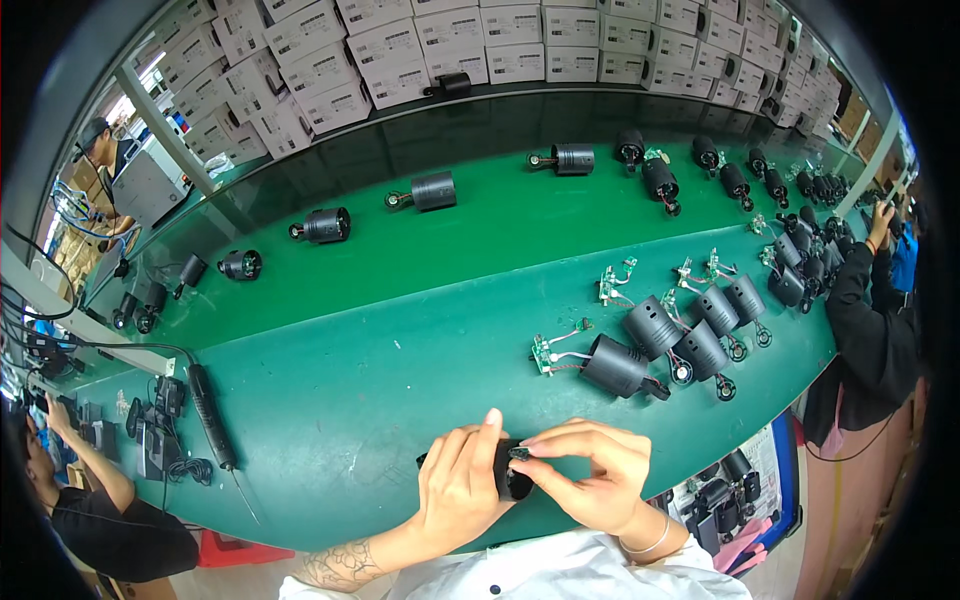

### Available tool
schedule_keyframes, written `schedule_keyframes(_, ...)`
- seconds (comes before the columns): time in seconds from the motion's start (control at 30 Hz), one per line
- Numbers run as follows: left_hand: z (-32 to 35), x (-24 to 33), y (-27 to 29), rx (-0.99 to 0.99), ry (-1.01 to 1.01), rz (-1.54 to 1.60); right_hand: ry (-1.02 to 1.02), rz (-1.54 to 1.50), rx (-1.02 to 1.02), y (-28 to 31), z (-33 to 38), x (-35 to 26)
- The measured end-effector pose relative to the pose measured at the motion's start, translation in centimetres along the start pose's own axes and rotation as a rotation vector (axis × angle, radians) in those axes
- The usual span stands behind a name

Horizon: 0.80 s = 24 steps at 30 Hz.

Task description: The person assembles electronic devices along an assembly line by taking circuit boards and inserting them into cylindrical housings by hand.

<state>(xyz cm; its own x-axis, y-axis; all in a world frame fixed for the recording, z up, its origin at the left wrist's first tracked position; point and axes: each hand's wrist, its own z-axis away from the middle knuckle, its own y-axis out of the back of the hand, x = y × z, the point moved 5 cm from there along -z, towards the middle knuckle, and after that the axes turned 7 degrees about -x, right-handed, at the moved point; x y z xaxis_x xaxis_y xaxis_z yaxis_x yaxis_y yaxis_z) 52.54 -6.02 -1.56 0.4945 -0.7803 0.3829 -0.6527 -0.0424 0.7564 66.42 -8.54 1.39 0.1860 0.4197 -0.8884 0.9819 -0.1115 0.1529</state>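
Near the front edge of the green bench, my left hand (460, 485) is wrapped around a black cylindrical housing (512, 486), its thumb pointing up. My right hand (595, 475) pinches a small black part (519, 454) between thumb and fingertips, right at the housing's open end. Whether that part is fixed to the housing cannot be made out. Ahead and to the right lies a similar black housing (614, 367), with a green circuit board (542, 355) hanging from it on wires. Several more such housings (652, 327) are grouped beside it.
An electric screwdriver (211, 415) hangs at the left, its long bit pointing toward me. More housings (433, 190) stand along the raised green shelf. White boxes (390, 50) are stacked behind. Co-workers sit at left (95, 500) and right (870, 310). A blue-rimmed bin (788, 490) sits below the right edge.
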Motion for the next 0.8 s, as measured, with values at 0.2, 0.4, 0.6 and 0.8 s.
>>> schedule_keyframes(0.2, -1.0, -1.0, 0.7, 0.037, 0.021, 0.153, 0.143, 0.297, 0.156, -0.3, 0.7, -1.0)
schedule_keyframes(0.4, -0.1, -2.2, 0.0, 0.168, 0.067, 0.432, -0.078, 0.022, 0.039, -1.4, -0.1, 0.8)
schedule_keyframes(0.6, 1.0, -2.7, -0.5, 0.263, 0.085, 0.511, -0.147, 0.04, -0.148, -2.7, -0.8, 1.3)
schedule_keyframes(0.8, 1.9, -2.4, -0.6, 0.3, 0.058, 0.416, -0.234, 0.0, -0.244, -3.5, -0.8, 1.6)
